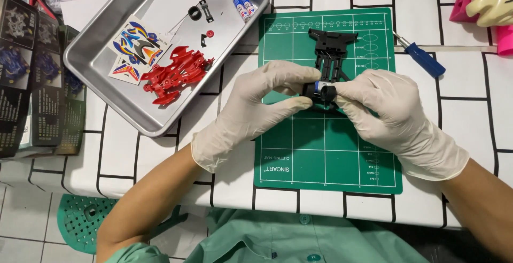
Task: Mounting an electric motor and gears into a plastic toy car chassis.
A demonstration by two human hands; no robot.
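A black plastic toy-car chassis (331,49) lies on a green cutting mat (326,151). Both my hands wear pale latex gloves. My left hand (256,105) pinches the near end of the chassis from the left with thumb and forefinger. My right hand (385,113) grips the same end from the right, where a small black and blue part (319,90) sits between the fingertips. How that part seats in the chassis is hidden by my fingers.
A metal tray (101,44) at the upper left holds a red car body (173,73), a sticker sheet (133,46), small black parts and two batteries (244,6). A blue-handled screwdriver (422,57) lies right of the mat. Boxes (32,76) stand at the left edge, pink toys at the top right.
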